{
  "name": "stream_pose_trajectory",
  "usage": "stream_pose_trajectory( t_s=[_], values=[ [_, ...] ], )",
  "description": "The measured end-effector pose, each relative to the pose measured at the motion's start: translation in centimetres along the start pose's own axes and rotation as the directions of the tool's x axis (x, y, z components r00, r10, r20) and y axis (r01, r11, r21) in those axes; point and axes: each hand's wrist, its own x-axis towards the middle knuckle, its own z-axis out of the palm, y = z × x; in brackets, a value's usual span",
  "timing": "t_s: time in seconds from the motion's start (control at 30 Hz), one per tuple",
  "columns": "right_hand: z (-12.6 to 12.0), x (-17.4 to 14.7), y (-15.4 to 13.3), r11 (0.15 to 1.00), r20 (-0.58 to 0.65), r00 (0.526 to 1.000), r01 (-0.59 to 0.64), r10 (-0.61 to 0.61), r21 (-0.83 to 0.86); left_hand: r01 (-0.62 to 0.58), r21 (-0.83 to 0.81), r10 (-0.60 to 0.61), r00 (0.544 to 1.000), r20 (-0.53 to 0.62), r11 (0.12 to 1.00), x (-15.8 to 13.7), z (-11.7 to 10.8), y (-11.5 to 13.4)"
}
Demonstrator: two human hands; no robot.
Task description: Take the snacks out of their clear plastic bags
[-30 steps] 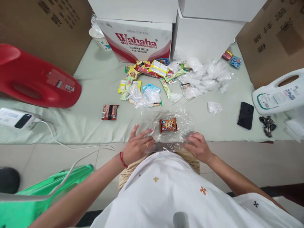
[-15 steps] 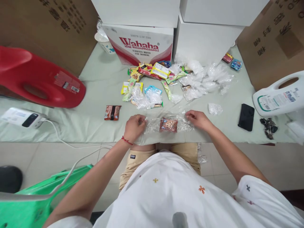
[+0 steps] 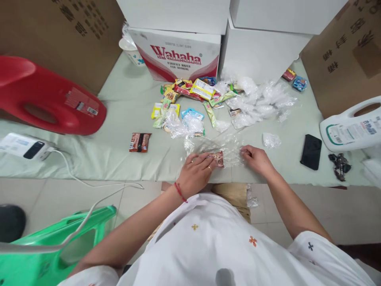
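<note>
A small brown snack packet (image 3: pixel 219 159) lies on a spread sheet of clear plastic wrap (image 3: pixel 233 147) near the table's front edge. My left hand (image 3: pixel 198 169) rests over the packet's left part with its fingers stretched out, hiding much of it. At the right edge of the wrap, the fingertips of my right hand (image 3: pixel 257 159) are pinched on the film. A second brown packet with a dark band (image 3: pixel 140 142) sits apart to the left. Right of the wrap is a crumpled bit of clear plastic (image 3: pixel 271 140).
Mixed snack packets (image 3: pixel 202 89) and crumpled clear plastic (image 3: pixel 262 99) are heaped before the white Wahaha carton (image 3: pixel 181 59). A red jug (image 3: pixel 56 99) and power bank (image 3: pixel 26 147) stand left; a black phone (image 3: pixel 311 151), keys (image 3: pixel 339 166) and white jug (image 3: pixel 354 123) are right.
My left hand has let go of the wrap's left edge and moved right onto the packet. The right hand has shifted slightly right and down, still at the film's edge.
</note>
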Motion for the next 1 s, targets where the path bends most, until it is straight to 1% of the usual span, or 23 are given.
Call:
stream_pose_trajectory(
  t_s=[0.07,0.1,0.13,0.17,0.2,0.23,0.27,0.3,0.33,0.4,0.47,0.5,0.57,0.6,0.67,0.73,0.8,0.87,0.9,0.93,0.97,1.0],
  values=[
    [-1.0,0.6,-0.7,0.982,-0.100,0.994,0.024,-0.043,-0.186,0.048,0.025,-0.049,0.998,0.031,0.999,1.3,0.8,-0.1],
    [-1.4,1.0,-1.5,0.965,-0.137,0.985,0.066,-0.103,-0.252,0.062,0.034,-0.063,0.997,0.036,0.998,1.7,1.0,-0.3],
    [-1.7,1.6,-2.4,0.947,-0.148,0.972,0.135,-0.183,-0.290,0.067,0.038,-0.069,0.997,0.039,0.997,1.9,1.1,-0.6],
    [-1.8,2.3,-3.6,0.925,-0.124,0.953,0.230,-0.277,-0.302,0.064,0.039,-0.066,0.997,0.043,0.997,2.0,1.1,-0.8],
    [-1.6,3.2,-4.8,0.895,-0.066,0.927,0.336,-0.370,-0.295,0.056,0.038,-0.058,0.997,0.046,0.998,2.1,1.0,-0.9],
    [-1.3,4.1,-6.1,0.859,0.011,0.896,0.430,-0.445,-0.278,0.048,0.037,-0.050,0.998,0.049,0.998,2.0,1.0,-1.0],
    [-0.7,5.2,-7.4,0.828,0.091,0.866,0.497,-0.491,-0.260,0.041,0.038,-0.043,0.998,0.051,0.998,2.0,0.9,-1.0],
    [-0.1,6.2,-8.5,0.810,0.162,0.847,0.531,-0.506,-0.247,0.038,0.038,-0.040,0.998,0.054,0.999,2.0,0.8,-1.0],
    [0.5,7.3,-9.5,0.810,0.223,0.844,0.533,-0.488,-0.243,0.038,0.040,-0.040,0.998,0.058,0.998,2.0,0.8,-1.0],
    [1.1,9.1,-11.0,0.844,0.310,0.860,0.482,-0.405,-0.236,0.046,0.043,-0.049,0.997,0.067,0.998,2.0,0.8,-1.0],
    [0.8,10.3,-11.9,0.871,0.359,0.861,0.448,-0.360,-0.203,0.057,0.040,-0.060,0.996,0.073,0.998,2.1,0.8,-1.1],
    [0.3,10.5,-12.1,0.873,0.371,0.851,0.457,-0.372,-0.173,0.062,0.035,-0.064,0.995,0.074,0.997,2.1,0.9,-1.2],
    [-0.9,10.0,-12.3,0.856,0.365,0.816,0.510,-0.449,-0.086,0.067,0.020,-0.068,0.995,0.070,0.998,2.1,1.0,-1.3],
    [-1.4,9.2,-12.4,0.843,0.352,0.798,0.536,-0.489,-0.041,0.069,0.013,-0.070,0.996,0.062,0.998,2.2,1.0,-1.4],
    [-1.6,6.9,-12.2,0.825,0.312,0.780,0.564,-0.542,0.023,0.072,0.001,-0.072,0.997,0.035,0.997,2.3,1.2,-1.5],
    [-0.6,4.0,-11.7,0.807,0.279,0.768,0.588,-0.577,0.051,0.076,-0.016,-0.076,0.997,0.008,0.997,2.3,1.5,-1.8],
    [1.4,1.5,-10.8,0.790,0.248,0.756,0.609,-0.606,0.072,0.076,-0.071,-0.077,0.997,-0.010,0.995,2.1,2.0,-2.2],
    [3.7,-0.3,-9.8,0.777,0.209,0.752,0.624,-0.626,0.081,0.068,-0.196,-0.079,0.996,-0.049,0.978,1.7,2.3,-2.9],
    [4.7,-0.9,-9.3,0.777,0.195,0.756,0.626,-0.625,0.065,0.066,-0.288,-0.095,0.992,-0.087,0.955,1.3,2.3,-3.4],
    [5.4,-1.2,-9.0,0.781,0.195,0.762,0.624,-0.617,0.032,0.073,-0.390,-0.137,0.981,-0.138,0.918,0.9,2.2,-3.9],
    [5.8,-1.5,-8.8,0.784,0.214,0.768,0.621,-0.604,-0.012,0.096,-0.488,-0.216,0.957,-0.196,0.868,0.5,2.0,-4.6],
    [5.9,-1.6,-8.8,0.786,0.252,0.771,0.616,-0.585,-0.061,0.138,-0.573,-0.333,0.909,-0.250,0.808,0.1,1.8,-5.3]
  ],
)
